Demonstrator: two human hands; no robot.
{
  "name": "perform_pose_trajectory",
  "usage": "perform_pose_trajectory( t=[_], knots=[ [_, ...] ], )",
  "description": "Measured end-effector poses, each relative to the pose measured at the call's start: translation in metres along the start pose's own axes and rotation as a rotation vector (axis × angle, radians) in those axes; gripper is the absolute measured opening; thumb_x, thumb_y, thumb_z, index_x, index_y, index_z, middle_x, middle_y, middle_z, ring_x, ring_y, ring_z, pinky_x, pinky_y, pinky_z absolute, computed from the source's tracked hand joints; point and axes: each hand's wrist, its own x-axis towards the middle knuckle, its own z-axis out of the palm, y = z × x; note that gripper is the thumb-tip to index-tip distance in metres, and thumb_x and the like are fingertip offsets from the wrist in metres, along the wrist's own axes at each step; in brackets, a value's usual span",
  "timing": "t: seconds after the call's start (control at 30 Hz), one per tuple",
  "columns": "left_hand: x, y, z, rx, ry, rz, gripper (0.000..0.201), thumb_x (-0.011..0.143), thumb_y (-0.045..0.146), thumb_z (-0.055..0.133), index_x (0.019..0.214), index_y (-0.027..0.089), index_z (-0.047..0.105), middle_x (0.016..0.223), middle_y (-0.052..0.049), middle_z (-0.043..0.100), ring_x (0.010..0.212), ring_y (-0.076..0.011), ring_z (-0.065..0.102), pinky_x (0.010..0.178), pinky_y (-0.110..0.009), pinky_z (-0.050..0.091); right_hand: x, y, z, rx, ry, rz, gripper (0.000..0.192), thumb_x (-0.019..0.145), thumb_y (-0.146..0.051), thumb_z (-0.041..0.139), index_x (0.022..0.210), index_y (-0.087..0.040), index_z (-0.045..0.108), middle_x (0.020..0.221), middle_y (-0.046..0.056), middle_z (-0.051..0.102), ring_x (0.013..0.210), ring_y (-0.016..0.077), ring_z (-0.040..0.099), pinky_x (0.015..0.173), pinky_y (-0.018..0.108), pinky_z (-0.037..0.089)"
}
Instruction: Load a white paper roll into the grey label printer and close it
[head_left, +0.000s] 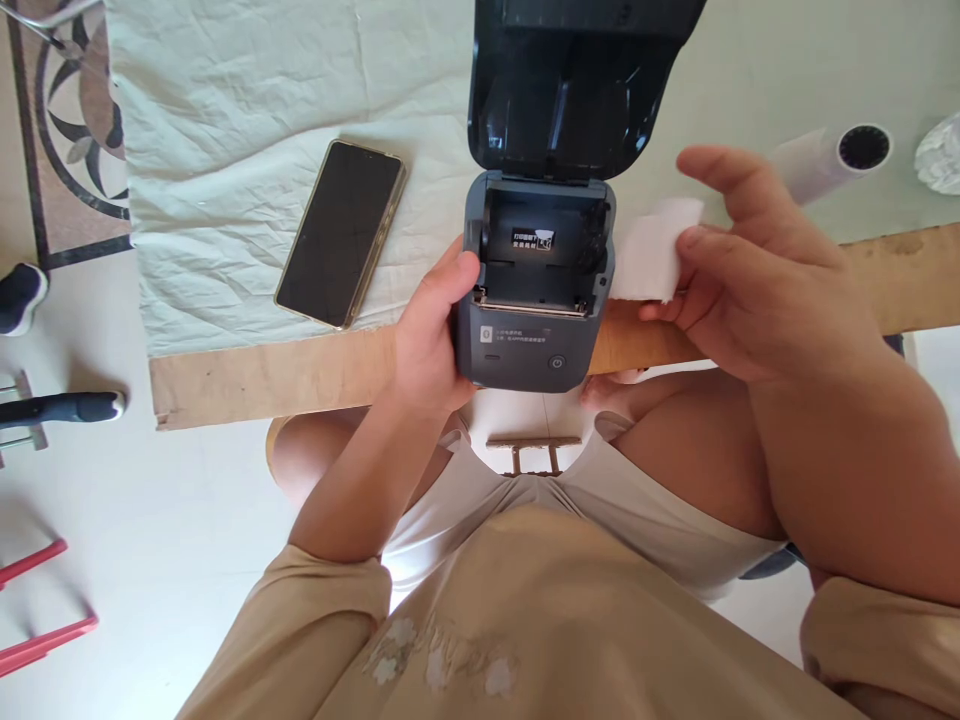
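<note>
While left hand (pixel 427 330) clasps printer (pixel 534 290), paper slip (pixel 654 250) between pinched right-hand fingers (pixel 701 245).

Pale tiled floor (pixel 150 560), patterned floor inlay (pixel 75 120), wooden table edge (pixel 262 375)

You are in a home, most likely a living room — a patterned rug (pixel 71 130) lies on the pale tiled floor (pixel 150 560), and a wrinkled cloth (pixel 247 150) covers a plain wooden table (pixel 300 375). A phone (pixel 341 232) lies on the cloth — you sit in shorts, informal dress.
</note>
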Motion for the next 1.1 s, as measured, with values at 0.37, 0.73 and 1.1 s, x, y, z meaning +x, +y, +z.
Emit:
perform_pose_trajectory(
  t=[0.37, 0.73, 1.1],
  knots=[
    [-0.002, 0.009, 0.006, -0.032, -0.086, -0.065, 0.061, 0.106, 0.074, 0.055, 0.108, 0.02, 0.081, 0.076, -0.003, 0.08, 0.058, -0.0187, 0.07, 0.049, -0.032, 0.047, 0.003, 0.001, 0.004, -0.051, 0.035, -0.112, 0.053, 0.082, -0.064, 0.096, 0.121, -0.033, 0.078, 0.087, -0.006, 0.067, 0.069, 0.0054, 0.068, 0.053, 0.017, 0.056],
    [0.0, -0.003, -0.001, -0.077, -0.062, -0.006, 0.064, 0.108, 0.075, 0.054, 0.115, 0.018, 0.083, 0.098, -0.009, 0.086, 0.087, -0.0235, 0.081, 0.047, -0.031, 0.041, 0.002, 0.004, 0.009, -0.177, 0.1, -0.078, 0.063, 0.083, -0.081, 0.086, 0.122, -0.032, 0.077, 0.077, -0.003, 0.066, 0.051, 0.0071, 0.055, 0.036, 0.018, 0.039],
    [-0.004, 0.01, 0.01, -0.039, -0.131, -0.091, 0.066, 0.103, 0.083, 0.054, 0.106, 0.024, 0.081, 0.084, -0.007, 0.08, 0.077, -0.025, 0.081, 0.04, -0.033, 0.036, -0.005, 0.0, 0.009, -0.095, 0.084, 0.027, 0.059, 0.08, -0.053, 0.101, 0.126, -0.036, 0.067, 0.113, -0.004, 0.076, 0.082, 0.0101, 0.077, 0.058, 0.02, 0.063]
  ],
)
